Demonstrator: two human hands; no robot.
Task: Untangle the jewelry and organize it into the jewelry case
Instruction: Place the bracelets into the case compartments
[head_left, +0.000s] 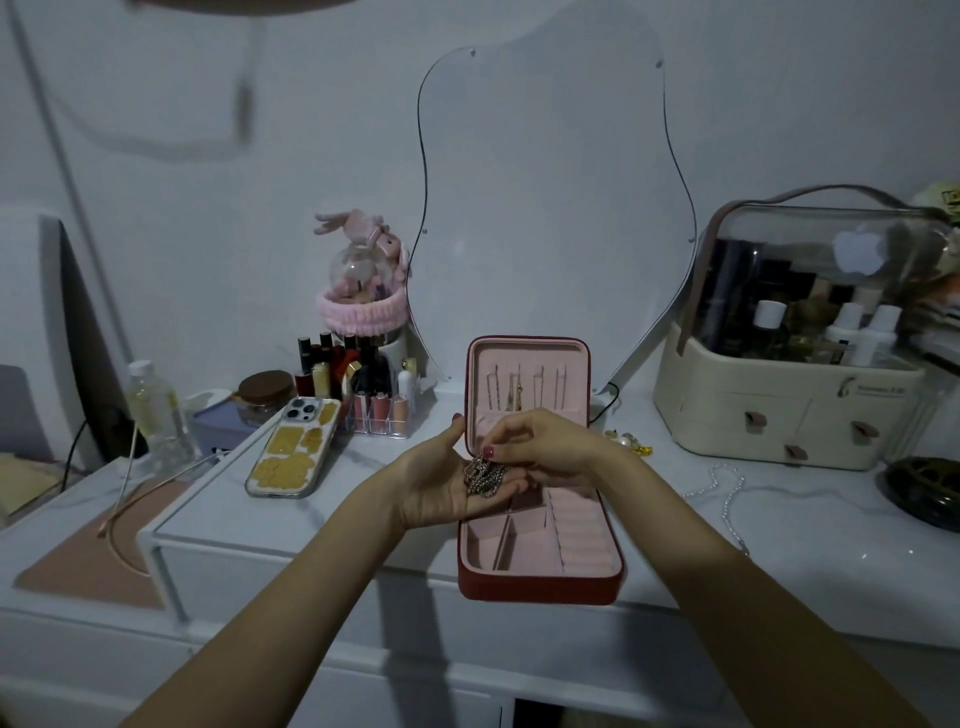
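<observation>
A red jewelry case (540, 584) with pink lining lies open on the white dresser top, its lid standing upright with a few chains hanging inside. My left hand (436, 486) is held palm up over the case's near-left part, and a tangled bunch of sparkly chains (485, 475) lies in the palm. My right hand (545, 441) reaches over from the right and pinches the top of the tangle with its fingertips. A pearl necklace (727, 499) lies on the dresser to the right of the case. Small gold and pearl pieces (631, 441) sit behind it.
A phone (293, 449) in a yellow patterned case lies left of the jewelry case. Lipsticks in a clear organizer (363, 389) stand behind it. A cream cosmetics box (789, 410) and a dark dish (924, 493) stand at the right. A wavy mirror (550, 208) leans against the wall.
</observation>
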